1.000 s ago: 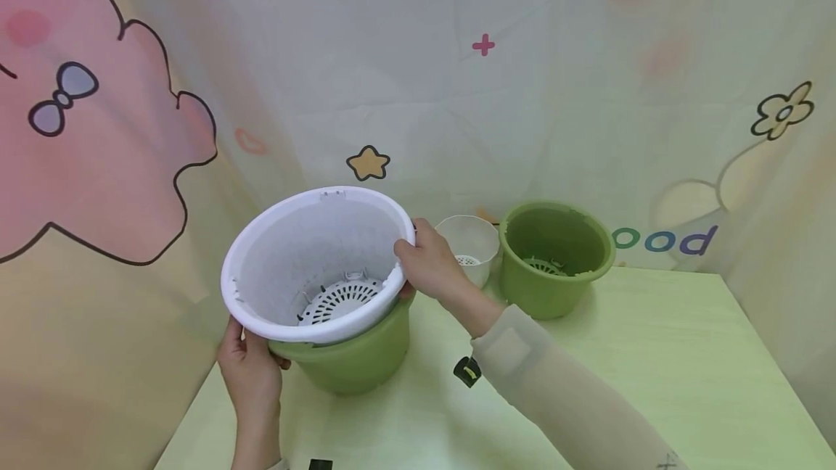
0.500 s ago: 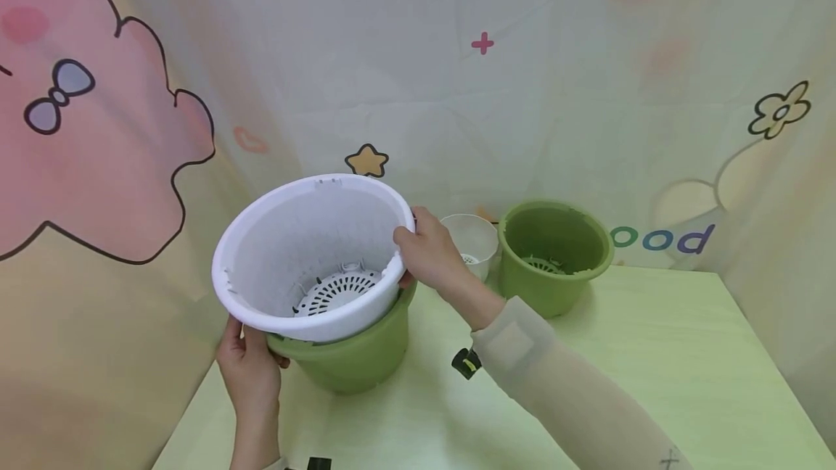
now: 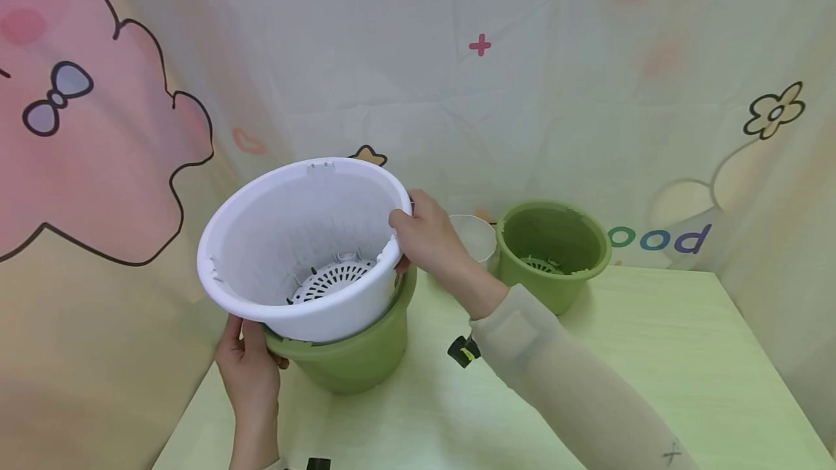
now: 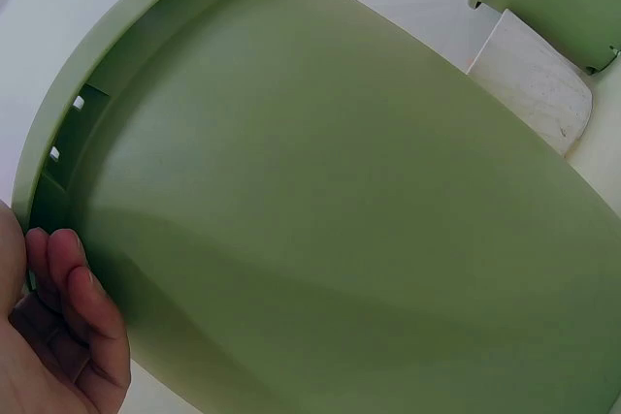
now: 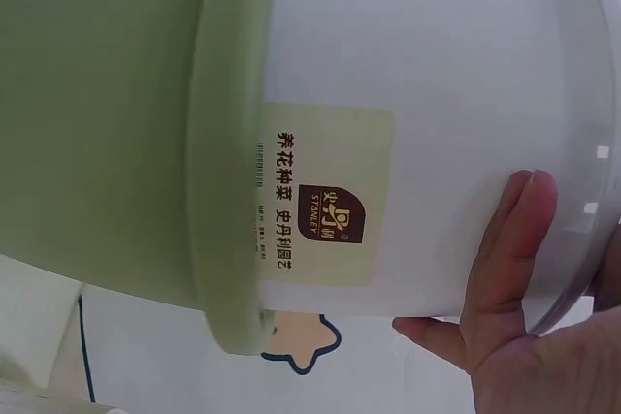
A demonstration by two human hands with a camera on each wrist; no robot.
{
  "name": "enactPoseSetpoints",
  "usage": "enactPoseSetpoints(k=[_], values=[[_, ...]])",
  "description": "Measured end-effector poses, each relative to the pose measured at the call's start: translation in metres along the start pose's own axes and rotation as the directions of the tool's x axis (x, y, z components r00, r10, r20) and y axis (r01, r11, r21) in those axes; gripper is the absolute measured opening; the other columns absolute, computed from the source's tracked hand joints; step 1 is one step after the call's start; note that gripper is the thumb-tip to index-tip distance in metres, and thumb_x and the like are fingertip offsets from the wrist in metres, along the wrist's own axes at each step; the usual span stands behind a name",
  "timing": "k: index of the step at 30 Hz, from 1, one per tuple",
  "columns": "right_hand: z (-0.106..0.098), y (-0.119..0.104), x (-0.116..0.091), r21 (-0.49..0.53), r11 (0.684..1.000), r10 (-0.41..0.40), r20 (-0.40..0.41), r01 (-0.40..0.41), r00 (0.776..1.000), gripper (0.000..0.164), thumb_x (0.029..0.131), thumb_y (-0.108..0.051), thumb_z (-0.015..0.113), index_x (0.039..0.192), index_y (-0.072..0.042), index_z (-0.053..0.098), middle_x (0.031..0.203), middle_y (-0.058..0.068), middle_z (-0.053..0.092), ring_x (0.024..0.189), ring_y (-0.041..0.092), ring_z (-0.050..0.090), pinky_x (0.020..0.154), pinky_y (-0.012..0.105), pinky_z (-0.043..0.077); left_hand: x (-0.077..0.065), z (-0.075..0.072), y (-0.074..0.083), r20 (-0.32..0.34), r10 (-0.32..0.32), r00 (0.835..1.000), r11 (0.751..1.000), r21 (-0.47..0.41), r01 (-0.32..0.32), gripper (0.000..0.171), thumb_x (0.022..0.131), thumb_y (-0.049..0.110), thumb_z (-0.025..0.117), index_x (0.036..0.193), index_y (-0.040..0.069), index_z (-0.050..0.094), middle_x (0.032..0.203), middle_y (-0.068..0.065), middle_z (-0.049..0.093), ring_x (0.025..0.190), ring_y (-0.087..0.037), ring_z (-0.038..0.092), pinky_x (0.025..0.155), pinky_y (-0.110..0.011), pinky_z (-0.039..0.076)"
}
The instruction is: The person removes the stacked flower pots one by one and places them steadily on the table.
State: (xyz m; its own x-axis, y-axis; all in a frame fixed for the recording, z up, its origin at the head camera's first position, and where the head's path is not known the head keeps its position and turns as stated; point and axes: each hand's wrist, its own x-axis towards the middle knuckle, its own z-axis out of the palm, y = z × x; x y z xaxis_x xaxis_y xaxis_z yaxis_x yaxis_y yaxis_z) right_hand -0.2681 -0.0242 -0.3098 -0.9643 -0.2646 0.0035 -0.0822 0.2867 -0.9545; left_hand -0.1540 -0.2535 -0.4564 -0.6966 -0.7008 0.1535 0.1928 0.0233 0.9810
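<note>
A white plastic flower pot [image 3: 294, 201] with a slotted bottom sits tilted inside a green flower pot [image 3: 349, 368], its rim well above the green one. My right hand [image 3: 427, 238] grips the white pot's rim on the right side, thumb over the edge. In the right wrist view, that hand's fingers [image 5: 519, 230] lie along the white wall beside a pale label [image 5: 378, 201]. At the front left, my left hand [image 3: 251, 372] holds the green pot's rim. Curled fingertips [image 4: 92, 288] show under that rim in the left wrist view.
Another green pot [image 3: 548, 296] stands on the pale green table [image 3: 673, 354] at the back right. Beside it is a smaller whitish pot [image 3: 477, 234], partly hidden by my right hand. A printed curtain [image 3: 522, 129] hangs close behind.
My right hand has raised the white pot up and slightly left, so more of its wall shows above the green pot. The left hand and green pot have hardly moved.
</note>
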Motion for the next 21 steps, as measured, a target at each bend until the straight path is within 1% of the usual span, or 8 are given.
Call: enactPoseSetpoints(k=[2, 4, 6, 8, 12, 15, 17, 21], values=[[-0.002, -0.004, -0.001, 0.014, 1.0, -0.002, -0.006, 0.002, 1.0, 0.034, 0.099, -0.016, 0.045, 0.13, -0.004, 0.053, 0.111, 0.02, 0.07, 0.046, 0.025, 0.063, 0.064, 0.056, 0.064, 0.0, 0.0, 0.0, 0.001, -0.005, 1.0, 1.0, -0.001, 0.005, 0.035, 0.11, 0.026, 0.048, 0.138, 0.012, 0.065, 0.051, 0.007, 0.053, 0.033, -0.009, 0.046, 0.033, -0.022, 0.043], [-0.004, -0.008, -0.001, 0.029, 1.0, -0.006, -0.007, 0.006, 1.0, 0.035, 0.099, -0.016, 0.045, 0.13, -0.003, 0.053, 0.112, 0.022, 0.07, 0.045, 0.025, 0.063, 0.064, 0.057, 0.064, 0.0, -0.001, 0.001, 0.003, -0.013, 1.0, 1.0, -0.007, 0.013, 0.038, 0.11, 0.026, 0.048, 0.146, 0.017, 0.06, 0.052, 0.008, 0.053, 0.033, -0.008, 0.045, 0.034, -0.021, 0.043], [-0.006, -0.012, -0.002, 0.038, 0.999, -0.009, -0.009, 0.01, 1.0, 0.035, 0.098, -0.015, 0.045, 0.13, -0.003, 0.053, 0.112, 0.023, 0.07, 0.045, 0.024, 0.062, 0.065, 0.058, 0.064, -0.001, -0.001, 0.001, 0.001, -0.017, 1.0, 1.0, -0.011, 0.017, 0.041, 0.11, 0.026, 0.048, 0.15, 0.02, 0.056, 0.054, 0.008, 0.054, 0.035, -0.007, 0.045, 0.034, -0.021, 0.043], [-0.007, -0.016, -0.003, 0.04, 0.999, -0.014, -0.013, 0.014, 1.0, 0.035, 0.098, -0.015, 0.046, 0.13, -0.003, 0.054, 0.11, 0.023, 0.07, 0.044, 0.024, 0.062, 0.066, 0.058, 0.064, -0.001, -0.001, 0.001, -0.001, -0.019, 1.0, 1.0, -0.014, 0.019, 0.042, 0.111, 0.026, 0.048, 0.152, 0.02, 0.053, 0.055, 0.009, 0.053, 0.036, -0.006, 0.045, 0.035, -0.02, 0.043], [-0.011, -0.024, -0.004, 0.041, 0.999, -0.023, -0.024, 0.024, 0.999, 0.035, 0.098, -0.014, 0.046, 0.13, -0.002, 0.054, 0.105, 0.019, 0.07, 0.044, 0.024, 0.062, 0.06, 0.052, 0.064, -0.001, -0.002, 0.0, 0.002, -0.018, 1.0, 1.0, -0.005, 0.018, 0.044, 0.111, 0.026, 0.047, 0.155, 0.019, 0.049, 0.053, 0.009, 0.048, 0.037, -0.006, 0.044, 0.036, -0.019, 0.043], [-0.015, -0.03, -0.005, 0.055, 0.998, -0.031, -0.027, 0.032, 0.999, 0.036, 0.099, -0.013, 0.046, 0.131, -0.001, 0.055, 0.106, 0.019, 0.07, 0.045, 0.023, 0.062, 0.054, 0.044, 0.063, -0.002, -0.003, 0.0, 0.009, -0.019, 1.0, 1.0, 0.007, 0.019, 0.046, 0.111, 0.026, 0.046, 0.156, 0.019, 0.046, 0.05, 0.008, 0.045, 0.036, -0.006, 0.044, 0.036, -0.018, 0.043], [-0.017, -0.033, -0.006, 0.069, 0.997, -0.037, -0.028, 0.039, 0.999, 0.035, 0.098, -0.013, 0.047, 0.131, -0.001, 0.055, 0.107, 0.02, 0.07, 0.046, 0.023, 0.062, 0.052, 0.042, 0.062, -0.003, -0.003, 0.0, 0.007, -0.024, 1.0, 1.0, 0.015, 0.023, 0.046, 0.111, 0.027, 0.047, 0.157, 0.021, 0.045, 0.049, 0.008, 0.043, 0.036, -0.007, 0.044, 0.036, -0.019, 0.043], [-0.021, -0.041, -0.008, 0.089, 0.995, -0.048, -0.035, 0.051, 0.998, 0.035, 0.098, -0.013, 0.047, 0.13, -0.001, 0.056, 0.111, 0.024, 0.07, 0.048, 0.023, 0.062, 0.048, 0.037, 0.06, -0.004, -0.002, 0.002, -0.005, -0.029, 1.0, 0.999, 0.023, 0.029, 0.044, 0.111, 0.027, 0.047, 0.155, 0.025, 0.048, 0.047, 0.007, 0.044, 0.035, -0.008, 0.044, 0.036, -0.019, 0.043]])
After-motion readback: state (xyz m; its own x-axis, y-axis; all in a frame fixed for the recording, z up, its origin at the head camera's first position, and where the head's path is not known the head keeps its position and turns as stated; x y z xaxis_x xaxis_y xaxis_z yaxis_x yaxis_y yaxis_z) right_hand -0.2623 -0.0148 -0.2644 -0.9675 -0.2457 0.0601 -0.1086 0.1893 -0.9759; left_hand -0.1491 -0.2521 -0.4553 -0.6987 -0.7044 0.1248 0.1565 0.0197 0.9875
